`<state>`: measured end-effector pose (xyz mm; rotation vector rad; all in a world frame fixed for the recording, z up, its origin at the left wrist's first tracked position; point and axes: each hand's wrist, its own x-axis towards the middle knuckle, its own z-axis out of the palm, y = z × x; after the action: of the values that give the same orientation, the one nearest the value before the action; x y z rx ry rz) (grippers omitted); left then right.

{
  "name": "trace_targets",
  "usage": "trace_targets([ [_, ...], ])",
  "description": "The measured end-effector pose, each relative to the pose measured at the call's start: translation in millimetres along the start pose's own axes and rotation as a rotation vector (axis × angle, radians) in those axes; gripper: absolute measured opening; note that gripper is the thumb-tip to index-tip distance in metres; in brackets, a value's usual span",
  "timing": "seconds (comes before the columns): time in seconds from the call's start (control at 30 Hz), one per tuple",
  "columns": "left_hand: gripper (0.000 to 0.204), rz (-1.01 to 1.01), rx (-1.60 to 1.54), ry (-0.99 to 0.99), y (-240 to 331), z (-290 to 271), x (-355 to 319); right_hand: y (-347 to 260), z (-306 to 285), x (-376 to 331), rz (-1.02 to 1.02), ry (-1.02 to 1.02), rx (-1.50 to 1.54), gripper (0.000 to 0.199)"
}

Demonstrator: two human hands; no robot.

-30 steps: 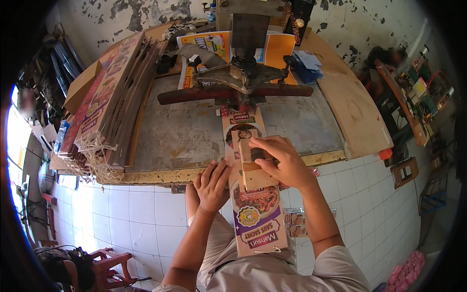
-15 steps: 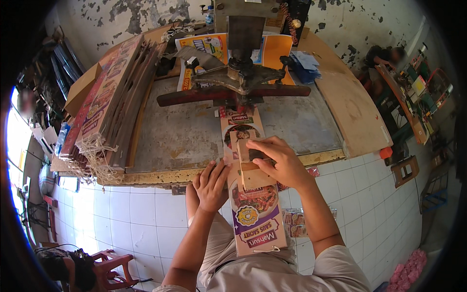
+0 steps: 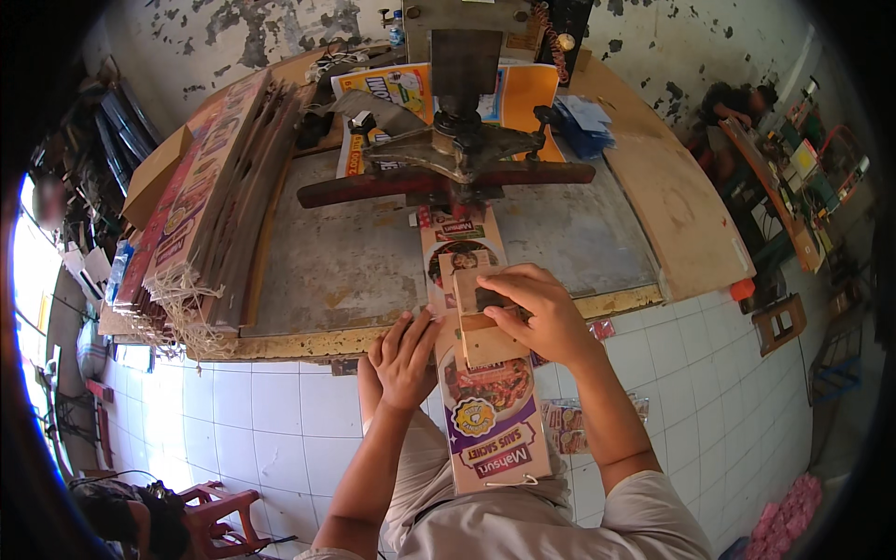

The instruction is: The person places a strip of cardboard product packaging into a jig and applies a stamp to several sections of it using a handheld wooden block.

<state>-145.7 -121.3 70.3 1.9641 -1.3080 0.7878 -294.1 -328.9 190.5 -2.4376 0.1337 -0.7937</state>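
A long printed cardboard strip (image 3: pixel 493 429) with food pictures and a purple band runs from my lap up onto the worktable, under the press. Across its middle lies a flat wooden block (image 3: pixel 490 347) with a dark patch on its top. My right hand (image 3: pixel 537 313) grips this block, thumb and fingertips closed around the dark patch. My left hand (image 3: pixel 406 355) rests with fingers stretched along the strip's left edge, the fingertips beside the block. Above the strip's far end stands the press (image 3: pixel 457 154), with a wide red-brown crossbar.
Stacked printed boards (image 3: pixel 210 177) with strings hanging off them lean at the table's left. A plain brown board (image 3: pixel 677 215) lies at the right. Printed sheets (image 3: pixel 565 425) lie on the tiled floor, and a red stool (image 3: pixel 219 513) stands lower left. Another person (image 3: pixel 737 103) sits far right.
Both hands and the wooden block keep nearly the same places. The view has shifted very slightly, and the person at far right has raised their head a little.
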Motion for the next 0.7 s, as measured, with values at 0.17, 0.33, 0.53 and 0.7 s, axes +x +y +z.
trace_targets([
  [0.17, 0.040, 0.007, 0.017, 0.007, 0, 0, 0, -2, 0, 2, -0.046, 0.011, 0.009, 0.045],
  [0.33, 0.042, 0.020, 0.034, 0.014, -1, 0, -1, -4, -1, 2, -0.059, 0.009, 0.013, 0.046],
  [0.53, 0.043, 0.012, 0.025, 0.010, -1, 1, -2, -6, 0, 2, -0.032, 0.020, 0.029, 0.043],
  [0.7, 0.044, 0.014, 0.033, -0.003, 0, -1, 0, -3, -7, -15, -0.174, 0.139, -0.057, 0.039],
])
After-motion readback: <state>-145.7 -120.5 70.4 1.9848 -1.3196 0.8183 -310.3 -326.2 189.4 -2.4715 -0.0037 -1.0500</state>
